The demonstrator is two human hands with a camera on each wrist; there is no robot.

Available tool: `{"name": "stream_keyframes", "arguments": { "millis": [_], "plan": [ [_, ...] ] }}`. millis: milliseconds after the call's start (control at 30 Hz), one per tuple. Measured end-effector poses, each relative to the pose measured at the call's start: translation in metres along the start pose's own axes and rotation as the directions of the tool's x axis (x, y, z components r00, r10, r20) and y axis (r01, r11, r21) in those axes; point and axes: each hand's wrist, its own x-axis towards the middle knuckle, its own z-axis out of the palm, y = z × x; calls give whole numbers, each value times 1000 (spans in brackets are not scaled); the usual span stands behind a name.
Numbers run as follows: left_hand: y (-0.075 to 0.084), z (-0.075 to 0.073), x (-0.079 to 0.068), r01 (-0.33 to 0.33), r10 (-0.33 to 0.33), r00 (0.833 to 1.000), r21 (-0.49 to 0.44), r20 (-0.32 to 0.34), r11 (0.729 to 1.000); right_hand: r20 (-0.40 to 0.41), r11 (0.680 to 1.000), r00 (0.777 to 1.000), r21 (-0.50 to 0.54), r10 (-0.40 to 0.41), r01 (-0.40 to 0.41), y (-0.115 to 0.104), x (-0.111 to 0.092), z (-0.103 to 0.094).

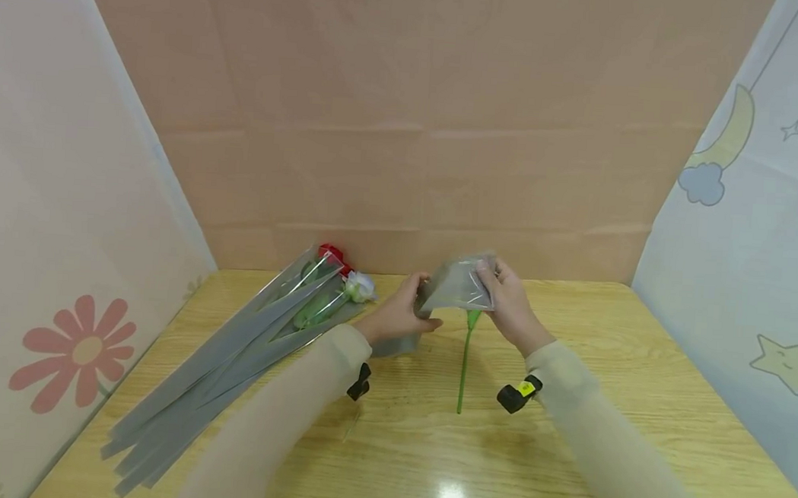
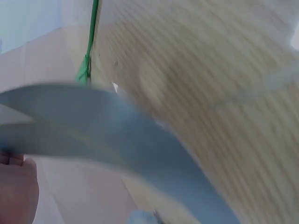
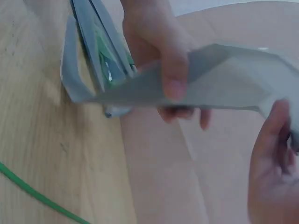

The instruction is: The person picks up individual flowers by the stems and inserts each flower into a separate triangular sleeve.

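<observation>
Both hands hold a grey, partly see-through flower wrapper (image 1: 460,283) raised above the table. Its left part lies between the thumb and fingers of my left hand (image 1: 398,314). At the upper right, my right hand (image 1: 510,305) pinches it with the thumb on the near face. Blurred in the left wrist view, the wrapper (image 2: 112,126) curves as a long band. Below it, a green flower stem (image 1: 464,367) with a leafy top lies on the table, touched by neither hand; the wrapper hides its upper end in the head view.
To the left, several grey flower sleeves (image 1: 226,375) lie overlapping at a slant. A red rose (image 1: 333,256) and a white flower (image 1: 359,286) show at their far ends. The wooden table (image 1: 636,416) meets a beige backdrop (image 1: 406,127) behind and printed cloths at both sides.
</observation>
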Motion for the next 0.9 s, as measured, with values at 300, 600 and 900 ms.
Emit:
{"name": "stream_keyframes", "arguments": {
  "millis": [300,600,900],
  "plan": [
    [-1,-20,-2,4,6,998,163,-57,987,-166,863,986,-502,-34,-54,-9,-4,-36],
    [1,-22,-1,5,-9,1000,260,16,966,12,950,982,-254,190,-181,-6,-7,-37],
    [-1,-29,1,-49,29,998,336,63,941,41,868,978,-469,203,-161,-8,-7,-51]
  ]
}}
